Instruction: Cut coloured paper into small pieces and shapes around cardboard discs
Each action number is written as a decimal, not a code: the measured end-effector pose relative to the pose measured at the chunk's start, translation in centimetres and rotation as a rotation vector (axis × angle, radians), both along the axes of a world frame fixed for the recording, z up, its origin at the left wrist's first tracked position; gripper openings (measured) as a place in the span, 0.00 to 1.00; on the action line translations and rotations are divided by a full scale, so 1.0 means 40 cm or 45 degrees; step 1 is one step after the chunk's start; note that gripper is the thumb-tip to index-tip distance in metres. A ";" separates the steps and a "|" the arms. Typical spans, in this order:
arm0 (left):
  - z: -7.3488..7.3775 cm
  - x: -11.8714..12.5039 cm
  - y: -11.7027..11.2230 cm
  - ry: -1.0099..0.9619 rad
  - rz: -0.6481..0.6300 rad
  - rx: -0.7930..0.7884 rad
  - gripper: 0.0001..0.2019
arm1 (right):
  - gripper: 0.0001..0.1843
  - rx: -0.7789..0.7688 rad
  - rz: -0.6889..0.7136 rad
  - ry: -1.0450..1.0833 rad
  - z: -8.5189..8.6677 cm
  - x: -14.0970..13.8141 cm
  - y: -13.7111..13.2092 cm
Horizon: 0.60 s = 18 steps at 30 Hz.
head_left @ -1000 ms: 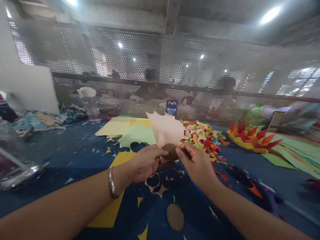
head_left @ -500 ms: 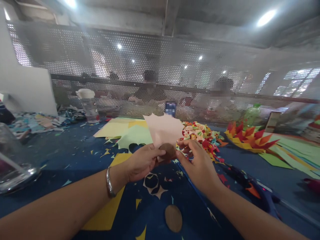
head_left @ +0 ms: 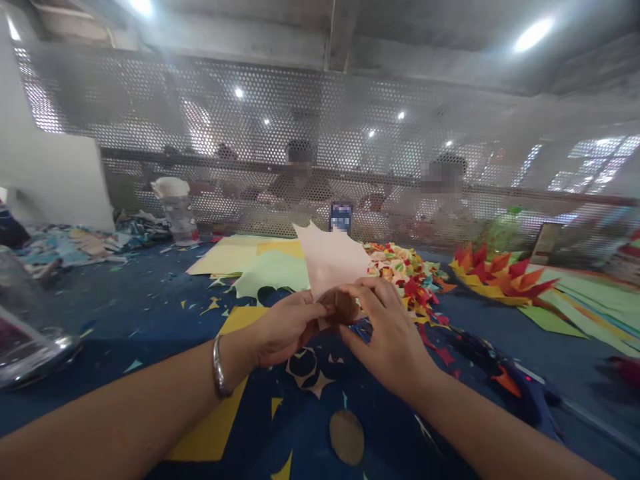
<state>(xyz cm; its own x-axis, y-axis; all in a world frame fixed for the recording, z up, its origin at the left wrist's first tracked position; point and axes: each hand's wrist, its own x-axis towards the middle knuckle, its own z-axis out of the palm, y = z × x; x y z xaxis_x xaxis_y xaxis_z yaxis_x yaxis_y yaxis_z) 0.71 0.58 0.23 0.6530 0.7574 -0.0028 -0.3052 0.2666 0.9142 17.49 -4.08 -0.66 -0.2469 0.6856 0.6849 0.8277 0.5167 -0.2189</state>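
A pale pink paper sheet [head_left: 334, 257] with a scalloped edge stands tilted up between my hands. Against its lower part lies a brown round disc [head_left: 342, 307]. My left hand [head_left: 287, 327], closed, pinches the disc and the paper together, its thumb on the disc's left side. My right hand [head_left: 383, 320] has its curled fingers and thumb around the disc's right side; its fingertips partly cover it. A second brown disc [head_left: 347, 437] lies flat on the table below. Beyond it are cut pink paper scraps [head_left: 303, 373].
Yellow paper [head_left: 210, 427] lies under my left forearm. A green sheet [head_left: 275, 270] and a heap of coloured paper pieces [head_left: 400, 267] lie behind my hands. A dark blue tool [head_left: 530, 393] is at right, a lidded cup [head_left: 175, 210] at back left. A perforated screen [head_left: 225, 120] stands behind.
My right hand has moved left, bringing its fingers onto the brown disc. The pink paper has tilted slightly to the right; my left hand has stayed nearly in place.
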 end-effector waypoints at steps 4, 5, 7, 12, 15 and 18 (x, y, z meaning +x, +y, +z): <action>-0.008 0.001 0.006 -0.057 -0.004 -0.056 0.09 | 0.23 0.002 -0.012 -0.017 0.002 0.001 0.003; -0.011 0.001 0.008 -0.075 0.004 -0.078 0.10 | 0.23 0.005 -0.013 -0.020 0.002 0.001 0.003; -0.016 0.000 0.013 -0.090 0.008 -0.112 0.11 | 0.22 0.012 -0.014 -0.025 0.003 0.001 0.003; -0.024 -0.002 0.017 -0.092 -0.040 -0.082 0.13 | 0.21 0.020 -0.022 -0.032 0.000 0.003 0.001; -0.024 -0.003 0.018 -0.090 -0.047 -0.080 0.14 | 0.21 0.023 -0.021 -0.035 -0.002 0.004 0.003; -0.017 -0.003 0.014 -0.095 -0.043 -0.086 0.14 | 0.21 0.027 -0.012 -0.037 -0.002 0.004 0.005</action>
